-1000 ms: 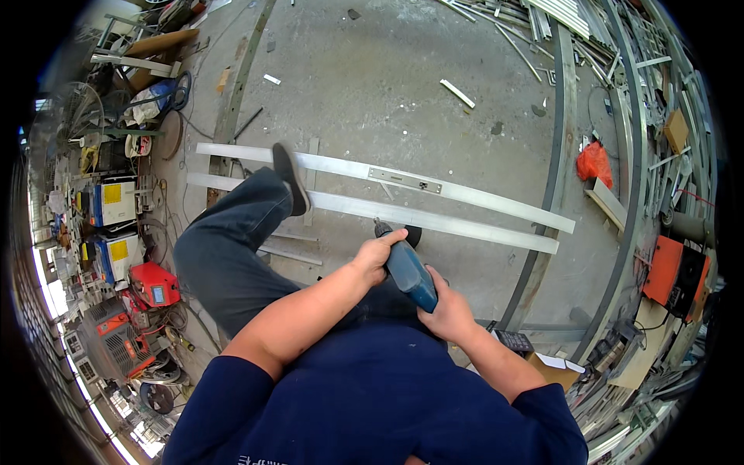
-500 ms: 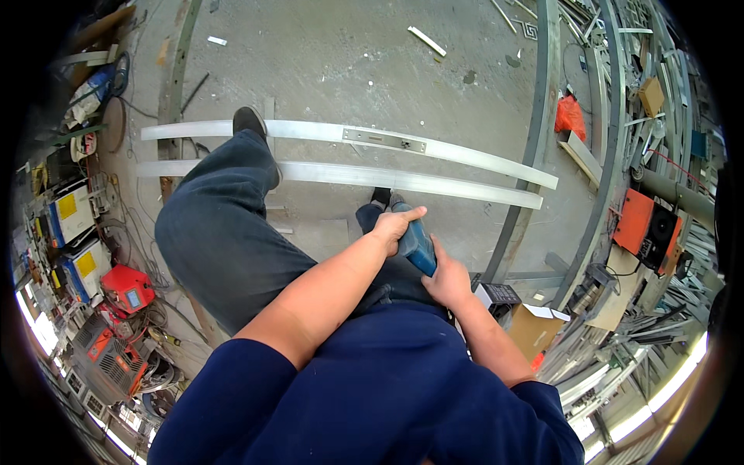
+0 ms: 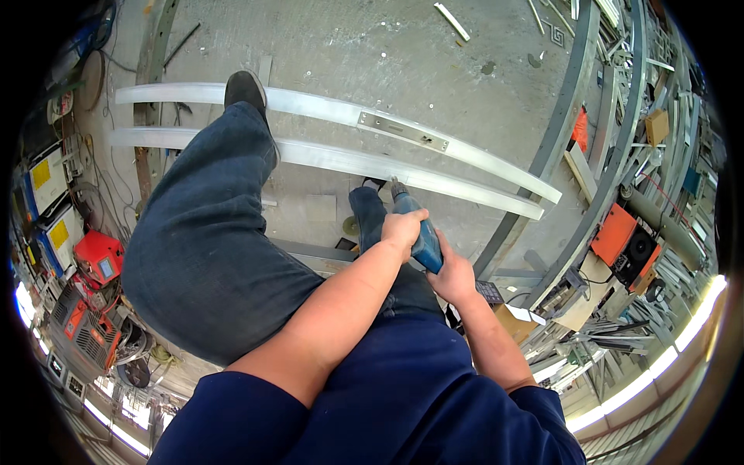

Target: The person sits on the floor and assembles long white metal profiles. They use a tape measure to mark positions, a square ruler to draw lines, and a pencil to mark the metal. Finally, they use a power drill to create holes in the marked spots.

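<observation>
A blue power drill (image 3: 427, 249) is held in both hands in front of my thighs, its chuck end (image 3: 398, 189) pointing away from me toward the nearer bar. My left hand (image 3: 404, 231) wraps over the drill's body. Around its rear end my right hand (image 3: 452, 273) is closed. Just beyond lie two long silvery metal bars, the nearer bar (image 3: 341, 157) and the farther bar (image 3: 310, 105), roughly parallel. Set in the farther bar is a slotted metal plate (image 3: 403, 130). My left shoe (image 3: 245, 89) rests on or over the farther bar; exact contact is unclear.
Grey steel beams, the right beam (image 3: 559, 128) and the left beam (image 3: 147, 101), run under the bars' ends. A red machine (image 3: 98, 256) stands at left amid cables. An orange-and-black box (image 3: 626, 244) and heaped metal offcuts (image 3: 643, 325) are at right.
My view has shifted and tilted. The drill now shows more of its length, with the chuck close to the nearer bar. Both hands have kept their hold.
</observation>
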{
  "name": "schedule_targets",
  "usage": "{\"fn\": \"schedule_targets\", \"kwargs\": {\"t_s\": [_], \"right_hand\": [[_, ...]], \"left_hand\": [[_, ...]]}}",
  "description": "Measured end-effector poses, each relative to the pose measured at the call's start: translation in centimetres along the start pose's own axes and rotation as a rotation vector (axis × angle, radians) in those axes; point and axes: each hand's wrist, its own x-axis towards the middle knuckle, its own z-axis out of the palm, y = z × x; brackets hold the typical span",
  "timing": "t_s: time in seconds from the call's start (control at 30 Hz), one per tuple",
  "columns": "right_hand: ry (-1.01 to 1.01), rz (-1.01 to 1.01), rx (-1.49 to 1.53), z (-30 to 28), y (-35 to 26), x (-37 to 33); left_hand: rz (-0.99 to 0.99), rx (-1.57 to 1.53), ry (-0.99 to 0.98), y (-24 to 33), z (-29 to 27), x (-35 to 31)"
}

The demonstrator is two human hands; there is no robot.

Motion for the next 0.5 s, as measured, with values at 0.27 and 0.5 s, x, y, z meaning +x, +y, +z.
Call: {"fn": "schedule_targets", "kwargs": {"t_s": [0.27,0.5], "right_hand": [[0.004,-0.023,0.006,-0.78,-1.16,0.82],[-0.012,-0.03,0.031,-1.04,-1.16,0.96]], "left_hand": [[-0.005,-0.029,-0.024,0.48,-0.48,0.72],[-0.02,0.041,0.035,0.45,-0.31,0.82]]}}
